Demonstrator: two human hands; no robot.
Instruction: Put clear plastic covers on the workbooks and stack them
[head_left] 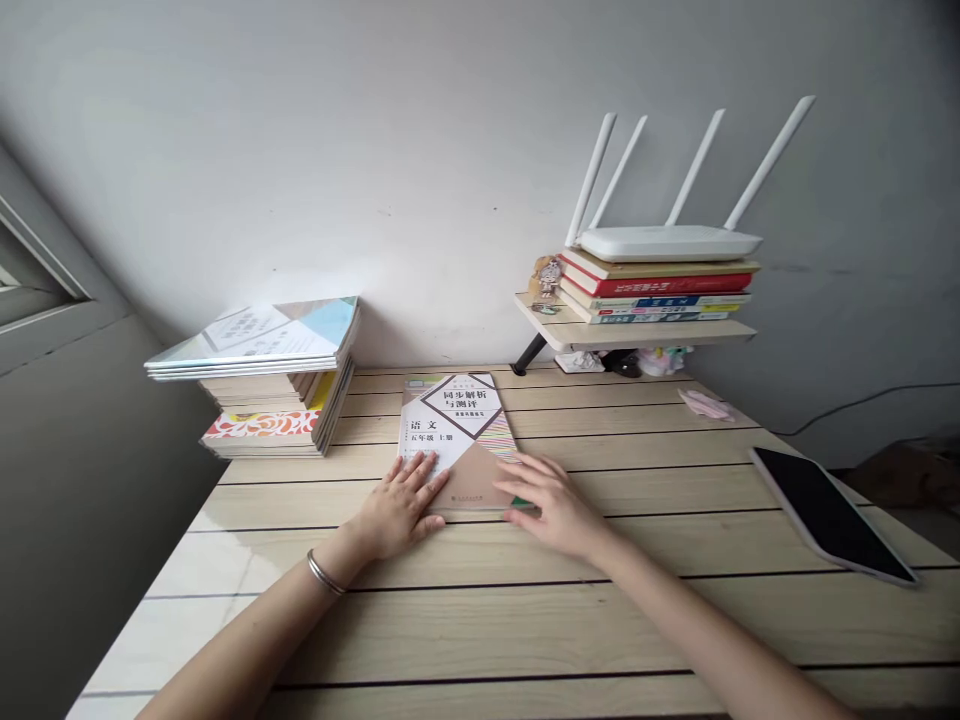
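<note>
A workbook [465, 440] with a white, grey and brown cover lies closed on the slatted wooden table [480, 620], with Chinese print facing up. My left hand [397, 507] rests on its lower left corner, fingers spread, and a silver bangle circles that wrist. At the book's lower right edge is my right hand [551, 500], its fingers apart and touching the cover's side. A small green patch shows beneath the right fingers. Neither hand is gripping anything.
At the left back stands a stack of books [262, 375]. A raised shelf [577, 330] at the right back bears more books [660, 285] and a white router [667, 243]. A tablet [832, 515] lies at the right, with a pink item [706, 404] behind it.
</note>
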